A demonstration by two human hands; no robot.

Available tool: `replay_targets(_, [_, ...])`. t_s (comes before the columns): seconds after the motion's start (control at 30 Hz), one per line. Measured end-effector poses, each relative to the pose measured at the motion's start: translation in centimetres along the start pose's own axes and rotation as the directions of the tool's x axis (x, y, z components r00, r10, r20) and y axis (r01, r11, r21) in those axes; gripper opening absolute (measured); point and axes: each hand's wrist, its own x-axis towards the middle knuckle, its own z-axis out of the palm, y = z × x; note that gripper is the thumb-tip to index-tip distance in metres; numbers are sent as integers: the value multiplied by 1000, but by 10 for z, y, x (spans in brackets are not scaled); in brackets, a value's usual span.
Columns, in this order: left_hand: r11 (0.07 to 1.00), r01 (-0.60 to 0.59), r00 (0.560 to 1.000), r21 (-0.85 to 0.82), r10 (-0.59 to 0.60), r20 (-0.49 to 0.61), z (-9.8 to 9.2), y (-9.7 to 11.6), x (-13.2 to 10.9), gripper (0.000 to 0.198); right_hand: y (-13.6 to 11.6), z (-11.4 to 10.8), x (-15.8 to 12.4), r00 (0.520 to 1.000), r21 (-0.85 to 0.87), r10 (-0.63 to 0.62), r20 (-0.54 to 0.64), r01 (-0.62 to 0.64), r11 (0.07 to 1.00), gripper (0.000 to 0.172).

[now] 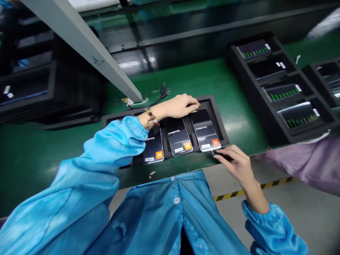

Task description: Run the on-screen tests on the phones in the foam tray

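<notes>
Several phones lie in a dark foam tray (222, 131), lit with white text and an orange button. My left hand (182, 106) reaches across the tray, its curled fingers at the top end of the rightmost phone (205, 129). My right hand (236, 163) pinches a small black plug (221, 154) at the bottom edge of that same phone. Left of it sit a second phone (177, 136) and a third (154, 147); my left sleeve partly covers those farther left. What my left fingertips hold, if anything, cannot be made out.
A grey post (87, 46) slants down behind the tray, with a black cable (162, 95) at its foot. Stacked trays (63, 88) stand left. At the right, a tray (261, 101) holds phones showing green bars; beside it is another person's mauve sleeve (308, 161).
</notes>
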Motion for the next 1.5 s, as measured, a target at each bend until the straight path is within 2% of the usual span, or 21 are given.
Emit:
replay_targets(0.1, [972, 184, 977, 146, -165, -136, -34, -32, -44, 44, -4, -12, -3, 979, -170, -57, -194, 24, 985, 23])
replay_targets(0.13, [928, 275, 960, 252, -251, -124, -43, -44, -61, 43, -6, -16, -3, 969, -195, -72, -235, 25, 980, 22])
replay_targets(0.17, [872, 340, 937, 351, -344, -54, -50, -55, -78, 41, -8, -19, -1, 964, -204, -80, -255, 27, 979, 21])
replay_targets(0.23, [779, 389, 887, 491, -460, 27, -56, -74, -104, 38, -14, -22, 10, 965, -197, -81, -248, 32, 980, 21])
replay_targets(0.3, [743, 391, 872, 543, -487, 39, -54, -84, -116, 37, -21, -22, 29, 974, -186, -92, -208, 53, 981, 20])
replay_targets(0.4, [746, 382, 894, 546, -448, -12, -44, -87, -114, 30, -36, -15, 70, 979, -176, -165, -123, 142, 974, 16])
replay_targets(0.57, [771, 364, 915, 522, -399, -49, -44, -77, -109, 36, -71, 10, 142, 957, -129, -289, 6, 287, 949, 13])
replay_targets(0.67, [806, 339, 941, 485, -280, -191, -53, -63, -117, 41, -94, 21, 176, 947, -117, -321, -9, 318, 941, 18])
replay_targets(0.73, [822, 313, 934, 475, -176, -311, -61, -50, -123, 46, -109, 24, 198, 942, -120, -335, -32, 329, 937, 24])
replay_targets(0.8, [829, 283, 919, 482, -91, -383, -69, -36, -127, 50, -121, 27, 220, 937, -127, -350, -17, 345, 930, 32])
replay_targets(0.9, [836, 255, 903, 486, -25, -430, -77, -22, -126, 53, -131, 38, 256, 912, -130, -379, 157, 399, 908, 44])
replay_targets(0.97, [845, 260, 902, 468, -39, -431, -80, -23, -123, 53, -131, 52, 279, 878, -120, -385, 285, 431, 894, 50])
replay_targets(1.0, [853, 266, 902, 449, -57, -427, -81, -26, -121, 52, -129, 60, 289, 869, -117, -377, 321, 431, 895, 51])
replay_targets(1.07, [877, 296, 891, 378, -111, -440, -83, -36, -121, 47, -120, 74, 304, 881, -143, -327, 341, 393, 909, 50])
replay_targets(1.13, [908, 333, 847, 255, -169, -504, -83, -46, -125, 41, -104, 84, 312, 907, -232, -222, 357, 316, 920, 52])
replay_targets(1.2, [942, 322, 779, 91, -209, -591, -83, -54, -133, 34, -83, 86, 312, 916, -370, -53, 398, 212, 904, 57])
replay_targets(1.27, [964, 245, 706, -101, -249, -663, -84, -59, -143, 30, -61, 83, 309, 893, -511, 149, 425, 101, 854, 58])
replay_targets(1.33, [943, 123, 632, -309, -314, -708, -85, -61, -153, 32, -42, 77, 303, 858, -610, 290, 423, 33, 792, 54])
replay_targets(1.4, [868, -14, 581, -496, -397, -711, -88, -59, -163, 35, -30, 70, 297, 842, -653, 338, 421, 23, 757, 46])
replay_targets(1.5, [737, -177, 542, -652, -480, -690, -99, -52, -184, 38, -27, 59, 280, 861, -643, 279, 425, 71, 762, 36])
